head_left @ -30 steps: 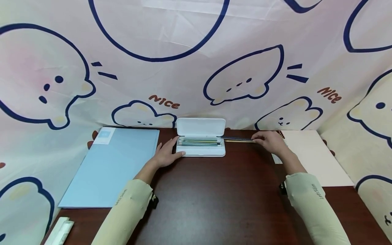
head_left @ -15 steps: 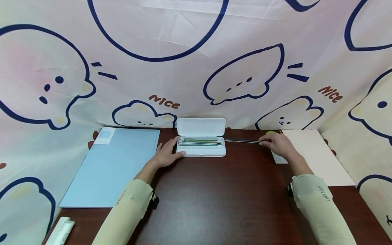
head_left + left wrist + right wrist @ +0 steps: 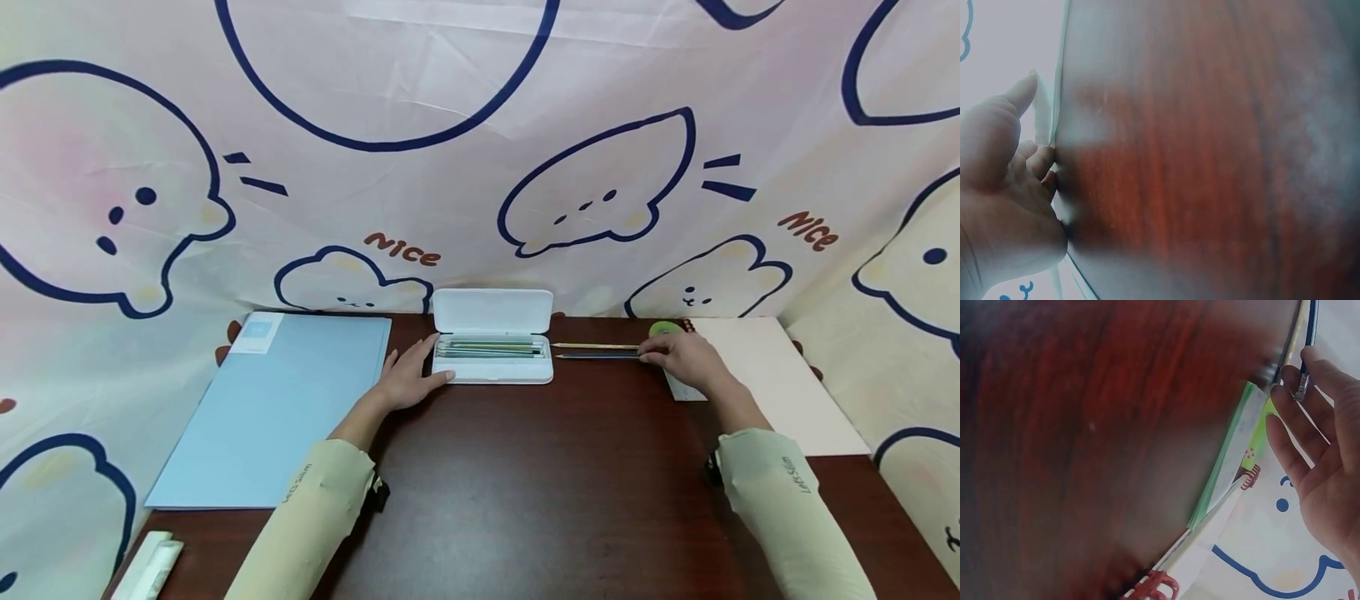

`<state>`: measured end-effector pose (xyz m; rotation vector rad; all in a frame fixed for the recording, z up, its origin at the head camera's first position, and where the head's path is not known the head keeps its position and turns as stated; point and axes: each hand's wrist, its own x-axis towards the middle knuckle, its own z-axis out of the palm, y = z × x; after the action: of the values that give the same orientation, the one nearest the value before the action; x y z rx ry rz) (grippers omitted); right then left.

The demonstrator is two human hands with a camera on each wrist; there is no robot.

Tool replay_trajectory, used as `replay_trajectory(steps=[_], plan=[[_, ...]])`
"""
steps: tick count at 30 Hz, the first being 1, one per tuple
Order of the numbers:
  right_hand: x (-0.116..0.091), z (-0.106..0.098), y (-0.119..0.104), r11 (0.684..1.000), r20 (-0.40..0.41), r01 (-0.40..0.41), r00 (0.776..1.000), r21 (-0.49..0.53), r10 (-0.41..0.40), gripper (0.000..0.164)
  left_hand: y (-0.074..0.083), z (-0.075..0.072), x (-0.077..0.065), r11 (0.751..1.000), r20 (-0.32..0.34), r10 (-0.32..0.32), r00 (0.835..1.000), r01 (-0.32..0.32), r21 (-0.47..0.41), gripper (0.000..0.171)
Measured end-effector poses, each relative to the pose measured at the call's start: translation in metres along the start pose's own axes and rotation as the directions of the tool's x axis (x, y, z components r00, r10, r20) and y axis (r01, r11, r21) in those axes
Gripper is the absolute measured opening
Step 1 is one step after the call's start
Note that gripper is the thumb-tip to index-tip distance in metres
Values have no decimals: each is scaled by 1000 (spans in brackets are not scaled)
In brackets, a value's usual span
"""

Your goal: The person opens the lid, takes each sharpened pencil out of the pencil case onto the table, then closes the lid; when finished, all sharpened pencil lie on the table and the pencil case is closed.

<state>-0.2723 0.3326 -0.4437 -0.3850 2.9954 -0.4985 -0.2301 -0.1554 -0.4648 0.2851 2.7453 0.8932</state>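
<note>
A white pencil case point(image 3: 492, 372) stands with its lid up at the back of the table, several green and teal pencils point(image 3: 491, 348) lying in it. My left hand point(image 3: 405, 379) rests against its left side, fingers extended and thumb at the front corner. To the right of the case, my right hand point(image 3: 678, 357) pinches the end of a dark blue pencil point(image 3: 596, 357) between thumb and fingers. Its metal-banded end point(image 3: 1301, 386) shows in the right wrist view. Just behind it lies a yellow pencil point(image 3: 592, 346), parallel, both pointing toward the case.
A light blue folder point(image 3: 277, 408) lies at the left. At the right are a white spiral-bound pad point(image 3: 776, 392), a round green object point(image 3: 663, 328) and a small pad with a green edge point(image 3: 1225, 459). White wrapped packets point(image 3: 150, 562) sit at the front left. A patterned cloth point(image 3: 465, 200) stands behind.
My right hand has moved slightly right and toward the front with the dark blue pencil, which now lies in front of the yellow one. The left hand has stayed in place.
</note>
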Motion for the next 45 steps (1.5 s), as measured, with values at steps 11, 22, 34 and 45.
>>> replay_trajectory(steps=[11,22,34,45], plan=[[1,4,-4,999,-14,23,1000,-34,-24,12,4,-2,-3,1000,-2,5,1000,-5,9,83],[7,8,-7,995,-55,26,998,-98,-31,14,2,-1,-3,1000,4,4,1000,-4,10,83],[12,12,-8,992,-86,42,995,-116,-52,12,4,-1,-3,1000,-6,20,1000,-20,14,82],[11,10,-11,991,-88,-1,996,-130,-11,14,5,-3,-4,1000,-7,21,1000,-21,9,82]])
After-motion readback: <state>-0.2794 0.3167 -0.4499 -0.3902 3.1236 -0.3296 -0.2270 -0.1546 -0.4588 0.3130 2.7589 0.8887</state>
